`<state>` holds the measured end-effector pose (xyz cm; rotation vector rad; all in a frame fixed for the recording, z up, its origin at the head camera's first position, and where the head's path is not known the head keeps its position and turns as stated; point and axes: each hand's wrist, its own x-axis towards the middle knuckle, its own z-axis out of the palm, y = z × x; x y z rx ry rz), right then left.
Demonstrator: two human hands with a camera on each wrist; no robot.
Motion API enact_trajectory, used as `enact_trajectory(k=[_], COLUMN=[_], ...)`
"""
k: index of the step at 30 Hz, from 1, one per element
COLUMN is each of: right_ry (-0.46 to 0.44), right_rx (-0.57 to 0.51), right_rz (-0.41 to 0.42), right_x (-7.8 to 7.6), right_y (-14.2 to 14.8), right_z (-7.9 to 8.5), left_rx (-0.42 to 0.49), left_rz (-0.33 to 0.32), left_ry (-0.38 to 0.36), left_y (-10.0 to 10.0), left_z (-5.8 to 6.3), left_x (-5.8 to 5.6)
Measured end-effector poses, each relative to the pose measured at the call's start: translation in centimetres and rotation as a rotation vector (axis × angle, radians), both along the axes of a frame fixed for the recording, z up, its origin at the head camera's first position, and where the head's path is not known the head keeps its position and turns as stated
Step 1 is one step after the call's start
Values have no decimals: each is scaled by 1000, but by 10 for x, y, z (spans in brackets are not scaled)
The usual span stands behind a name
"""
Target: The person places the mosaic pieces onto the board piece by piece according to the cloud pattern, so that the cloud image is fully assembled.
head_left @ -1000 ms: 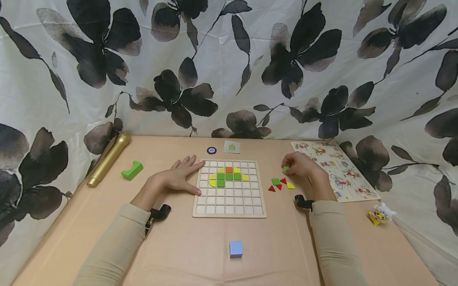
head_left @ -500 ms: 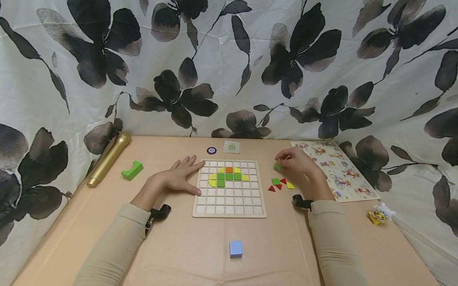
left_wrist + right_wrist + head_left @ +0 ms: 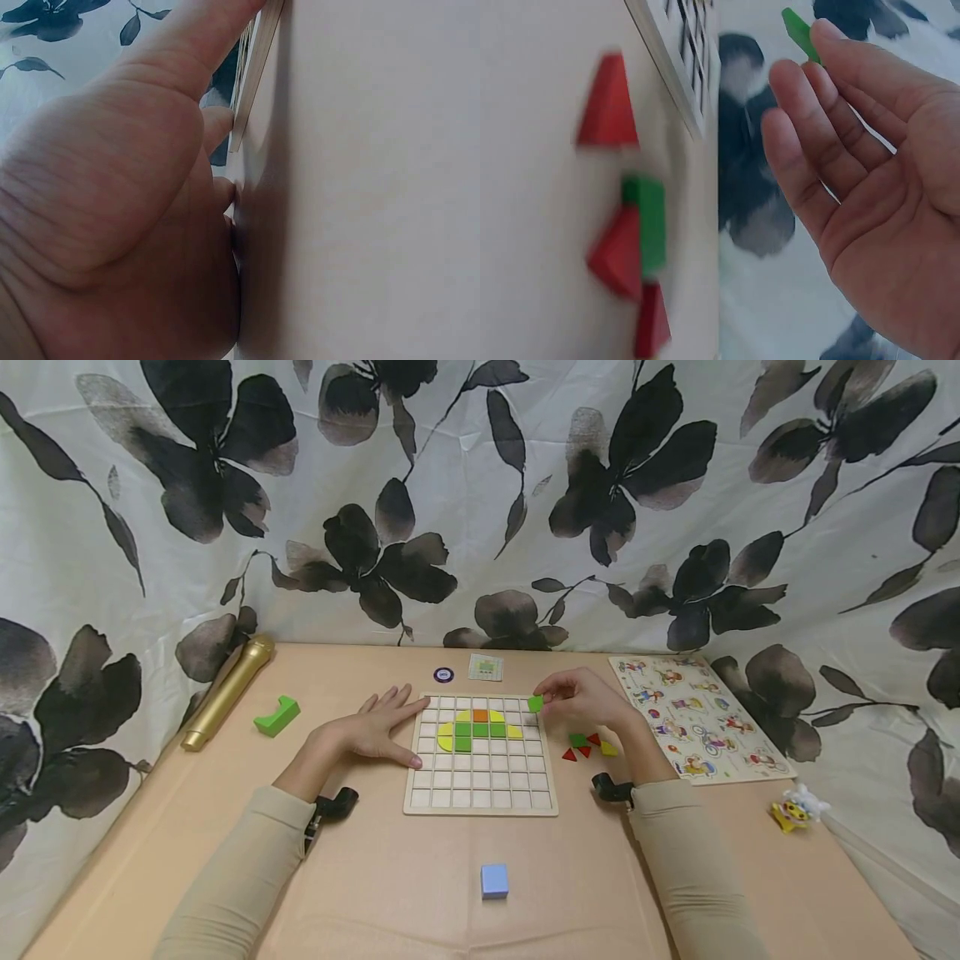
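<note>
A white square-grid board [image 3: 480, 785] lies mid-table, with green, yellow and orange tiles set in its upper cells. My left hand [image 3: 367, 731] is spread flat beside it, thumb and a fingertip touching the board's left edge. Between thumb and fingertips my right hand [image 3: 577, 697] pinches a green tile [image 3: 535, 703], held above the board's upper right corner. The tile also shows past the fingertips in the right wrist view. Below that hand lie loose pieces: red triangles [image 3: 569, 756], a green tile [image 3: 577, 740] and a yellow piece [image 3: 609, 749].
A small pattern card [image 3: 486, 667] and a dark round token [image 3: 443, 676] lie behind the board. At left are a green arch block [image 3: 277, 717] and a gold tube [image 3: 228, 693]. A blue cube [image 3: 494, 882] sits in front; a picture board [image 3: 705, 718] and small toy [image 3: 798, 810] are right.
My right hand has lifted the green tile away from the loose pieces and carried it left to the board's upper right corner. The left hand has stayed in place.
</note>
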<state>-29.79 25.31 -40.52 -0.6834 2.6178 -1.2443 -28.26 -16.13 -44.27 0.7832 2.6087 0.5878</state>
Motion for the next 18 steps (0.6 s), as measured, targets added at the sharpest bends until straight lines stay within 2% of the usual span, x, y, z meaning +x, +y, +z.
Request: enact_trajectory(k=[12, 18], right_ry=[-21, -31], right_rx=[12, 60], right_rz=[136, 196], right_x=[8, 17], right_y=[-52, -74], right_z=[-7, -9], left_rx=[-2, 1], left_rz=[3, 3], left_ry=[-1, -4], left_y=[0, 0], left_z=[-2, -1], left_x=[-2, 0])
